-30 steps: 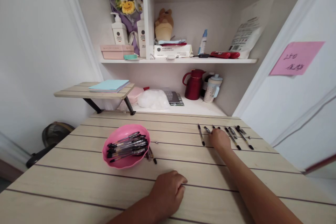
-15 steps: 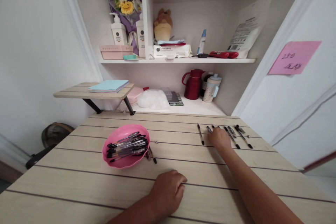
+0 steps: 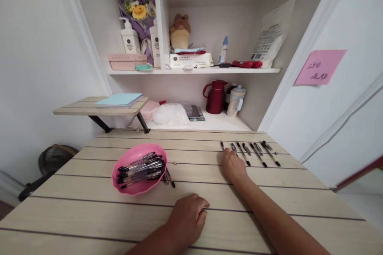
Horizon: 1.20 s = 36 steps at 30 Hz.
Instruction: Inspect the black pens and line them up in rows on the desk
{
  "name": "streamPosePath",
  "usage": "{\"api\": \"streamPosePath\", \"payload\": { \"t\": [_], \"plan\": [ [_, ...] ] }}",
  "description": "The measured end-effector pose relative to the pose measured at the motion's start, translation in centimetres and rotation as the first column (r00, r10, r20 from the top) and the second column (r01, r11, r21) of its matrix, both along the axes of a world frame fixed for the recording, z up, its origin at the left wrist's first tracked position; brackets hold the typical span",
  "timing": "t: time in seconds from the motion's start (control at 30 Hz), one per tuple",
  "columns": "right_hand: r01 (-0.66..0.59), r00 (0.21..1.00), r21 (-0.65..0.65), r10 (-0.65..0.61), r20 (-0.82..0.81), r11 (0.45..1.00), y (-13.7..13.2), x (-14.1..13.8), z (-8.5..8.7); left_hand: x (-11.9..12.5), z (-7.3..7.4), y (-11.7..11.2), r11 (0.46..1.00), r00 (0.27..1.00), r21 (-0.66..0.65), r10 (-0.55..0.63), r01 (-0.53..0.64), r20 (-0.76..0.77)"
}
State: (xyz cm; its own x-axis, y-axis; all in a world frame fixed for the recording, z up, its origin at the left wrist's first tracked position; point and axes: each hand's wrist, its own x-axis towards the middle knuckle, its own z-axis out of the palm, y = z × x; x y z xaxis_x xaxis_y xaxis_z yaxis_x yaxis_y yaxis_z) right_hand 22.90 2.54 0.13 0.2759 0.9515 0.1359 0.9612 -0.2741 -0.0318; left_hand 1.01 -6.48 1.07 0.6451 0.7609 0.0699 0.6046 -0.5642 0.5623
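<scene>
My right hand [image 3: 235,166] reaches over the leftmost pen [image 3: 222,146] of a row on the table, its fingers closed around the pen's lower part. Only the pen's dark upper end shows. To its right lie several black and clear pens [image 3: 258,155] and short pen parts [image 3: 233,148], side by side. My left hand [image 3: 189,216] rests on the table in a loose fist, apart from everything else; I see nothing in it. A pink bowl [image 3: 140,192] at the left holds a heap of pens [image 3: 142,170].
Beside the bowl lie a pen and a cap-like piece [image 3: 170,178], with a small metal tip [image 3: 175,163] nearby. A small raised shelf [image 3: 74,107] with blue paper [image 3: 118,99] stands at the back left. Behind the table are a red jug [image 3: 215,97] and a tumbler [image 3: 235,102].
My right hand has moved left from among the middle pens to the leftmost pen, uncovering the pieces it hid. My left hand stays put. The view has shifted slightly.
</scene>
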Motion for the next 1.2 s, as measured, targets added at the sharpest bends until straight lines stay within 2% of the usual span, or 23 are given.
{"api": "streamPosePath", "payload": {
  "t": [0.47,0.63,0.7,0.8,0.93,1.03,1.2],
  "plan": [
    [0.077,0.995,0.003,-0.077,-0.066,0.997,-0.1,2.7,-0.3,0.0,0.1,0.0,1.0,1.0,0.006,0.002,-0.002,0.004],
    [0.06,0.997,0.064,-0.057,-0.049,0.996,-0.6,2.4,0.4,0.0,-0.2,0.1,1.0,1.0,0.016,-0.011,0.01,0.016],
    [0.03,0.997,0.089,-0.024,-0.073,0.996,-0.9,1.2,1.1,0.0,-0.2,0.1,1.0,1.0,0.02,-0.014,0.014,0.009],
    [-0.129,0.964,0.082,0.144,-0.222,0.988,-1.4,-2.3,2.1,0.1,0.0,0.0,0.999,1.0,0.033,-0.02,0.02,-0.008],
    [-0.38,0.825,0.092,0.382,-0.416,0.92,-2.3,-8.2,2.8,0.0,1.1,-0.8,0.996,0.994,0.073,-0.047,0.054,-0.097],
    [-0.46,0.739,0.122,0.455,-0.497,0.88,-2.8,-11.6,2.9,-0.7,2.5,-1.7,0.99,0.982,0.109,-0.072,0.092,-0.175],
    [-0.536,0.704,0.111,0.516,-0.487,0.837,-3.1,-14.8,2.9,-2.9,4.1,-2.7,0.987,0.949,0.125,-0.054,0.098,-0.312]
  ]
}}
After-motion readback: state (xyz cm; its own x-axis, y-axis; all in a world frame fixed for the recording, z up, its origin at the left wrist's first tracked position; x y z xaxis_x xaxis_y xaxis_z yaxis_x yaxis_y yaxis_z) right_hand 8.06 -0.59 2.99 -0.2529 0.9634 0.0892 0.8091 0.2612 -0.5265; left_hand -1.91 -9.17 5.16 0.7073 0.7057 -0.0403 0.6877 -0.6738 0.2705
